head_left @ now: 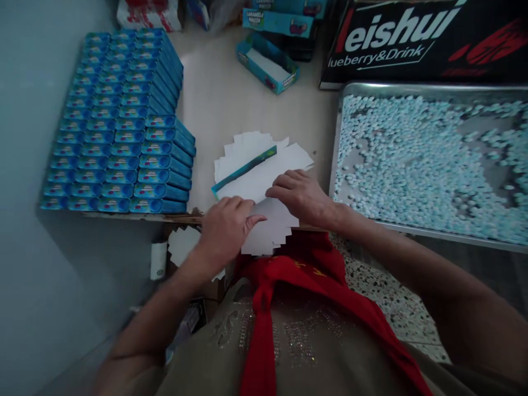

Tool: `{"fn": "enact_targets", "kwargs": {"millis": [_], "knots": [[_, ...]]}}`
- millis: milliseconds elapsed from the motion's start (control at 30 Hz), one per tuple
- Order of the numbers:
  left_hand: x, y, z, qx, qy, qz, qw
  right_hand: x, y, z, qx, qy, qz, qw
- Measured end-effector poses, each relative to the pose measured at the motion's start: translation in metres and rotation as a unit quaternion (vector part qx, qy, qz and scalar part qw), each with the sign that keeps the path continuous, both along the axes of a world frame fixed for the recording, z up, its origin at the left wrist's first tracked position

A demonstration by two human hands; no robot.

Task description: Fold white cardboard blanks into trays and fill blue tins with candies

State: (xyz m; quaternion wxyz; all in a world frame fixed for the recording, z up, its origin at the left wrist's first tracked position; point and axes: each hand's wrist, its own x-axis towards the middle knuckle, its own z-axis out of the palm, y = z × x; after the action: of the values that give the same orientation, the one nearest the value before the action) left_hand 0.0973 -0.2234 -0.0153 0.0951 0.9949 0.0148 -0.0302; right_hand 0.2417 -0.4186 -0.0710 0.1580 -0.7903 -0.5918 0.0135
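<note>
A fanned pile of white cards lies at the table's front edge, several of them overlapping. Across it lies a folded piece of white card with a blue-green printed edge. My left hand is closed at the near left side of this card, its thumb stretched across the white surface. At the right, my right hand has its fingers curled on the card's edge, thumb and forefinger together. More white cards jut over the table edge towards my body. The undersides of my fingers are hidden.
Stacked blue cartons stand at the left by the wall. A metal tray of small pale-blue pieces sits at the right, before a black box. An open blue carton lies at the back. White cards show below the table edge.
</note>
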Motion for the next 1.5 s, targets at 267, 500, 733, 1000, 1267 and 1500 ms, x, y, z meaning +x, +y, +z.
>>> {"fn": "enact_targets", "kwargs": {"millis": [267, 500, 733, 1000, 1267, 1500], "knots": [[0.023, 0.013, -0.058, -0.054, 0.011, 0.137, 0.989, 0.007, 0.034, -0.014, -0.017, 0.134, -0.041, 0.99], [0.028, 0.012, -0.052, 0.015, 0.026, 0.138, 0.99, -0.021, 0.018, -0.042, 0.015, -0.061, -0.056, 0.996], [-0.001, -0.014, -0.073, 0.013, -0.059, 0.114, 0.992, -0.008, 0.033, -0.048, -0.026, -0.038, -0.041, 0.998], [0.011, -0.008, -0.077, 0.06, 0.033, 0.134, 0.989, -0.007, 0.047, -0.035, -0.087, -0.039, -0.025, 0.995], [0.004, -0.007, -0.081, 0.034, -0.002, 0.135, 0.99, 0.012, 0.037, -0.022, -0.16, 0.054, 0.045, 0.985], [0.031, 0.014, -0.035, -0.085, -0.083, 0.139, 0.983, 0.045, 0.029, -0.004, -0.103, 0.022, 0.097, 0.99]]}}
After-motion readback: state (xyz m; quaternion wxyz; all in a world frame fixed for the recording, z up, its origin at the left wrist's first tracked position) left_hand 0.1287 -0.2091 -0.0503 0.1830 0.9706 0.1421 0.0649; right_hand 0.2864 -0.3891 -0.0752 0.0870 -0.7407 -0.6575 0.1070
